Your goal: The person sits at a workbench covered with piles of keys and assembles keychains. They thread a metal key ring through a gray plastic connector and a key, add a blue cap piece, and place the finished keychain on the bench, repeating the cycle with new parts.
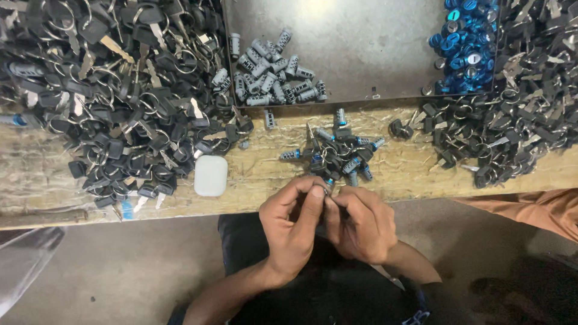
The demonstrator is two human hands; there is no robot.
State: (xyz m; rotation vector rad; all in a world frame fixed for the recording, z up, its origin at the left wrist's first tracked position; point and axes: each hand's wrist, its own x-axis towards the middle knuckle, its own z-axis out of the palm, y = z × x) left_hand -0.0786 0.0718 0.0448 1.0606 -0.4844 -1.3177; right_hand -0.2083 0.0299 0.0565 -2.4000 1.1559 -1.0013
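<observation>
Hands pinching a small lock cylinder at the bench edge.
Left hand (293, 224) and right hand (360, 222) close fingertips on the lock cylinder (329, 183), just below a small pile of cylinders (337, 150) on the wooden bench (409, 174).

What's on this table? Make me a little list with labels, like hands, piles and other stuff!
Left hand: pinching a small lock part with a blue tip, fingertips meeting the right hand's
Right hand: gripping the same part
Small pile: keys and blue-tipped cylinders, just above the hands
Left heap: black-headed keys on rings
Right heap: more black-headed keys
Metal tray: grey cylinders and shiny blue caps
White case: on the wooden bench
</observation>
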